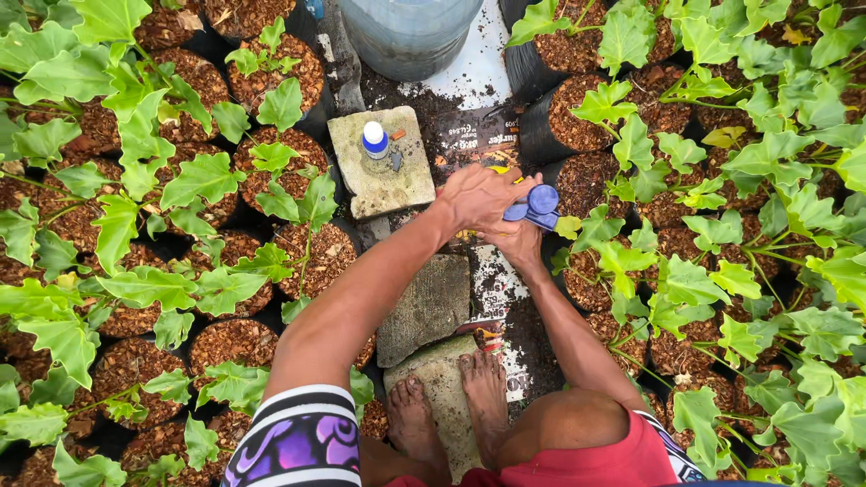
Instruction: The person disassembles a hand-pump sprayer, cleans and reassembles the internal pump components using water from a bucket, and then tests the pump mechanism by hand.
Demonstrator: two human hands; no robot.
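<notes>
My left hand (478,198) and my right hand (516,239) meet over the narrow path between the plant bags. Together they grip a small blue object with round ends (534,206), a bit of yellow showing beside it. My left hand lies on top, my right hand underneath; what the fingers do below is hidden. A small clear bottle with a blue and white cap (375,144) stands upright on a flat stone (382,162) just left of my hands.
Black bags of brown husk with green leafy seedlings (135,225) crowd both sides. A large clear water jug (408,32) stands at the path's far end. My bare feet (451,406) rest on stepping stones (433,307) over printed plastic sheeting.
</notes>
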